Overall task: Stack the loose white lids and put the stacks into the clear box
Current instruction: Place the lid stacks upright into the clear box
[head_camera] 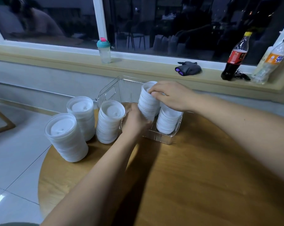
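A clear ribbed box stands on the round wooden table. Inside it, at the right, sits one stack of white lids. A second stack of white lids is tilted over the box. My left hand grips its lower part, and my right hand curls over its top. Three more lid stacks stand on the table left of the box: one beside the box, one behind and one nearest me.
A window ledge runs behind the table with a teal-capped shaker bottle, a dark cloth bundle, a cola bottle and an orange-labelled bottle. The table's left edge drops to a tiled floor.
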`<action>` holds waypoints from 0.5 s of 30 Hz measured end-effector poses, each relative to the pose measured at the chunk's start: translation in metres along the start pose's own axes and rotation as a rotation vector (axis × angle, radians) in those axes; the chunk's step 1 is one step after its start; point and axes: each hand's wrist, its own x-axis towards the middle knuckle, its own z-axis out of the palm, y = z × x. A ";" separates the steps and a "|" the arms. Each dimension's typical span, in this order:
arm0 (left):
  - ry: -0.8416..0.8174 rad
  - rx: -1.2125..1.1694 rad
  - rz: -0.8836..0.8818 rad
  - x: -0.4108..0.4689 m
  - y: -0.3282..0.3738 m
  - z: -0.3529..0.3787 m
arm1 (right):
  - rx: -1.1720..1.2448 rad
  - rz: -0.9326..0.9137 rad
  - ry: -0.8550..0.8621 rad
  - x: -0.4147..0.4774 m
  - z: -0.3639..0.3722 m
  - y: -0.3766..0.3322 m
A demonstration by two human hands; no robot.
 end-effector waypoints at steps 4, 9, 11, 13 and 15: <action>-0.120 0.135 -0.003 0.013 0.006 0.009 | -0.019 0.045 -0.041 0.002 0.012 0.011; -0.250 0.282 0.036 0.034 -0.002 0.020 | -0.026 0.057 -0.042 0.005 0.020 0.018; -0.257 0.243 0.008 0.030 0.002 0.015 | -0.028 0.065 -0.047 0.005 0.020 0.017; -0.256 0.200 -0.018 0.020 0.007 0.007 | -0.026 0.070 -0.048 0.004 0.021 0.016; -0.239 0.184 -0.017 0.012 0.006 0.006 | -0.021 0.080 -0.039 0.003 0.023 0.016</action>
